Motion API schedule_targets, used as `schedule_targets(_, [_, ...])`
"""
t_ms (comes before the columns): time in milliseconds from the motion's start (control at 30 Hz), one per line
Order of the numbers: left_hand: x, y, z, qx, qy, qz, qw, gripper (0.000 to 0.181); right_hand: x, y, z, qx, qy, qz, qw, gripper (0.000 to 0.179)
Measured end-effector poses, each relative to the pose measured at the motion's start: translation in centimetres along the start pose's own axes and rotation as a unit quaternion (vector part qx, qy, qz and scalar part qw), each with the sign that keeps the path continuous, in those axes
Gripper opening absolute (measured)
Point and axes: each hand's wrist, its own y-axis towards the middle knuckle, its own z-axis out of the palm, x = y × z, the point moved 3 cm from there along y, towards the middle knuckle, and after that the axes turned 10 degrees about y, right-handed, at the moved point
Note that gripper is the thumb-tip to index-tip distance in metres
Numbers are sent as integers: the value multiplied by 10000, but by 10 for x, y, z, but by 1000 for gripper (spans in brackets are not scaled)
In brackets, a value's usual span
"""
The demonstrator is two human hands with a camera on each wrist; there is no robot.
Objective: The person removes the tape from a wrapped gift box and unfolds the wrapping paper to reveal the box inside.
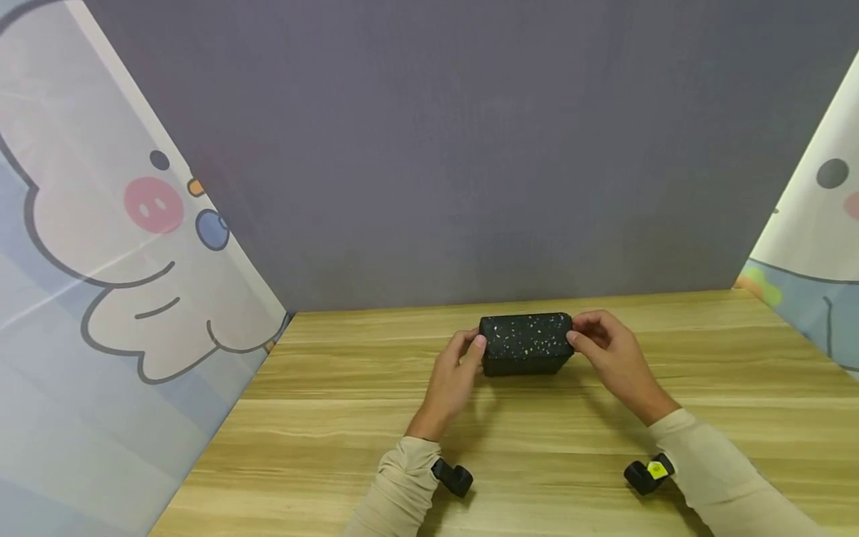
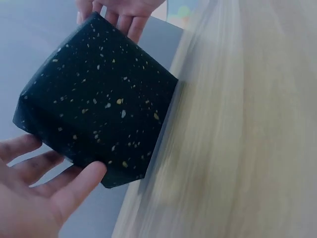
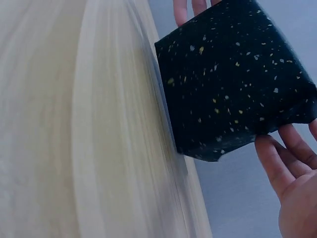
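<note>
A black box (image 1: 526, 337) speckled with white and gold flecks sits between both hands, close over the wooden table. Its covering looks folded in at the ends in the wrist views. My left hand (image 1: 451, 382) grips the box's left end, thumb on the near side and fingers behind. At the opposite end, my right hand (image 1: 620, 365) pinches the right edge between thumb and fingers. The left wrist view shows the speckled face of the box (image 2: 106, 106) with the left thumb at its lower edge. In the right wrist view, fingertips of the right hand (image 3: 297, 183) touch the folded end.
The wood-grain table (image 1: 322, 432) ends at a plain grey wall (image 1: 456, 164) behind the box. Sheets with cartoon animals, a left sheet (image 1: 87, 313) and a right sheet (image 1: 812, 246), flank the table. Each wrist wears a black camera.
</note>
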Motion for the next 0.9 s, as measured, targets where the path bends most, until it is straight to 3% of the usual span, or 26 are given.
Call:
schedule_targets(100, [1, 0, 0, 48, -147, -9, 9999, 42, 2, 1, 0, -22, 82, -65, 9999, 18])
schedule_targets(400, [-2, -1, -2, 14, 410, 154, 9990, 57, 6, 1, 4, 205, 427, -162, 9987, 12])
schedule_targets(667, [-4, 0, -1, -77, 454, 402, 9981, 44, 3, 1, 1, 329, 555, -119, 9978, 21])
schedule_targets(900, [-3, -1, 1, -125, 308, 552, 9979, 41, 5, 2, -1, 156, 420, -98, 9989, 27])
